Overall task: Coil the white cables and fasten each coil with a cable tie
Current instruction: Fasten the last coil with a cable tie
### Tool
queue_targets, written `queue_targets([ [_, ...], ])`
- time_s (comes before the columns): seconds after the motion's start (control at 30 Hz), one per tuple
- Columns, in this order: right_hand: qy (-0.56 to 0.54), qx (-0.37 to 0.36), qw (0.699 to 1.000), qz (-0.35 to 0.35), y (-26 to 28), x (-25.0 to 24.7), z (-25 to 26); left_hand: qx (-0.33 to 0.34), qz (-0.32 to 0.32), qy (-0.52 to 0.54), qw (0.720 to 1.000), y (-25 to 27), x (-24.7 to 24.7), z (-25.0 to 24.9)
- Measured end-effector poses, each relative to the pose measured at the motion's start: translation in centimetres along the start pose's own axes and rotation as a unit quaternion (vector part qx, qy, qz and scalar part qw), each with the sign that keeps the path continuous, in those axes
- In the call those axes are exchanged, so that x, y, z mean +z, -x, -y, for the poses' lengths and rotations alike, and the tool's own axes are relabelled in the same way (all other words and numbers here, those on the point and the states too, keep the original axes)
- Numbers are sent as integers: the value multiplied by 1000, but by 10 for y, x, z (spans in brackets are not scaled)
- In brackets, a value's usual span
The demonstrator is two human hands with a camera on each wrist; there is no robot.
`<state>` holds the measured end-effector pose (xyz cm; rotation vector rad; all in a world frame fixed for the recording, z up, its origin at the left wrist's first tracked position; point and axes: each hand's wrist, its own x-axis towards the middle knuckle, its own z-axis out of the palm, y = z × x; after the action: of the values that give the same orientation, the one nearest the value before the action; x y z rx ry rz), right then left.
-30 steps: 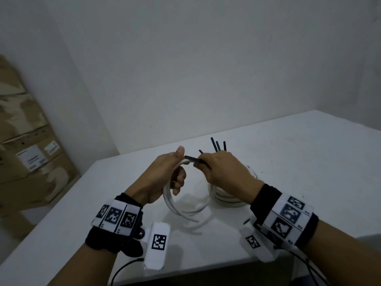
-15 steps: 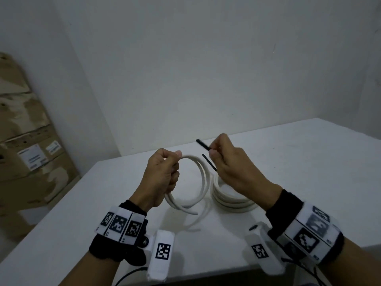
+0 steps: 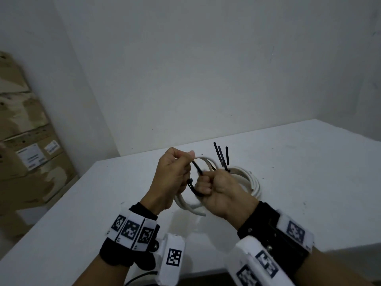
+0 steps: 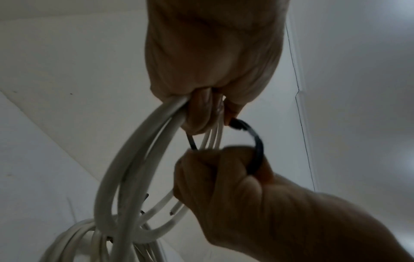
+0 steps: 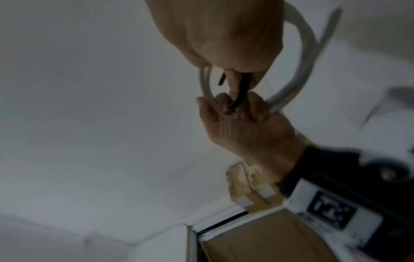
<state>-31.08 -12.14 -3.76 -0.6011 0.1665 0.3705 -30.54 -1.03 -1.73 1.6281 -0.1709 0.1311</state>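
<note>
A white cable coil (image 3: 185,203) hangs upright above the white table (image 3: 309,193). My left hand (image 3: 175,174) grips it at its top. A black cable tie (image 3: 196,168) is bent in a loop round the coil's strands beside that grip. My right hand (image 3: 212,186) is fisted round the tie, close against the left hand. In the left wrist view the tie (image 4: 255,141) arcs from my left fingers (image 4: 197,113) into my right hand (image 4: 235,186), with the coil (image 4: 112,177) hanging left. In the right wrist view the tie (image 5: 240,92) runs between both hands.
A stack of tied white coils (image 3: 250,178) lies on the table just behind my right hand, with black tie tails (image 3: 220,157) standing up from it. Cardboard boxes (image 3: 26,162) are stacked at the left wall. The table's near edge runs under my wrists.
My right hand came down from above the coil to the left hand. The tie, straight before, is now bent round the coil's strands. The left hand still holds the coil.
</note>
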Motion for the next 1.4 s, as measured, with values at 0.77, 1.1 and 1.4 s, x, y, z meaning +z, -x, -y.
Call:
queue_targets([
  [0.77,260,-86,957,91,33,-13,8,-55,-32,6,998,-12,-11,6],
  [1.1,510,-365,778,-34,20,-8,13,36,-11,-22,999,-2,2,5],
  [1.4,444,-484,754,-13,17,-6,10,96,-52,-48,993,-1,1,14],
])
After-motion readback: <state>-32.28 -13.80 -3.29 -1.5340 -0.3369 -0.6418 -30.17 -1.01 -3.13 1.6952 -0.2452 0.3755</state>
